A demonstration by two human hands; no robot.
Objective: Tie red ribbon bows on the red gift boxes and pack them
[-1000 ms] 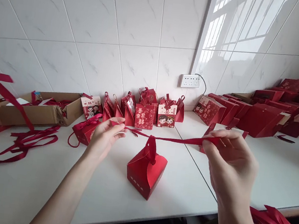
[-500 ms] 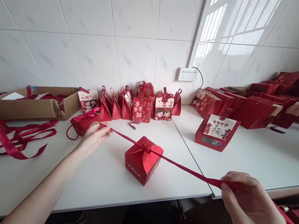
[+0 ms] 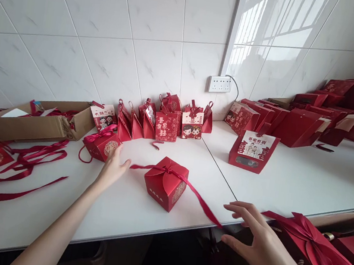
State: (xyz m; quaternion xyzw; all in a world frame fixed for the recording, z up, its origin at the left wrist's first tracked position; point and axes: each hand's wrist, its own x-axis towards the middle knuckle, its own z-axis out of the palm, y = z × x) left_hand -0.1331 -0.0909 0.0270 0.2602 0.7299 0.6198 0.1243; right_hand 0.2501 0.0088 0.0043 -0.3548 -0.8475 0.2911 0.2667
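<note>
In the head view a small red gift box (image 3: 166, 185) stands on the white table, its top flaps folded together. A dark red ribbon (image 3: 201, 198) is knotted across the top, and its two loose ends stretch to either side. My left hand (image 3: 113, 168) has its fingers apart, thumb close to the ribbon's left tip, holding nothing. Just behind those fingers sits another red box (image 3: 105, 144) with a ribbon bow. My right hand (image 3: 250, 231) is open at the table's front edge, with the ribbon's right end hanging free beside its fingertips.
A cardboard carton (image 3: 30, 128) and loose ribbons (image 3: 30, 159) lie at left. Several red boxes (image 3: 167, 127) line the wall below a power strip (image 3: 220, 84). A windowed box (image 3: 252, 153) stands right, with more bags behind. A bow-tied box (image 3: 318, 246) sits lower right. Other people's arms show at both sides.
Both hands have let go of the ribbon, which was stretched taut and now hangs slack. My right hand has moved left and opened. The loose ribbon at far left has also shifted.
</note>
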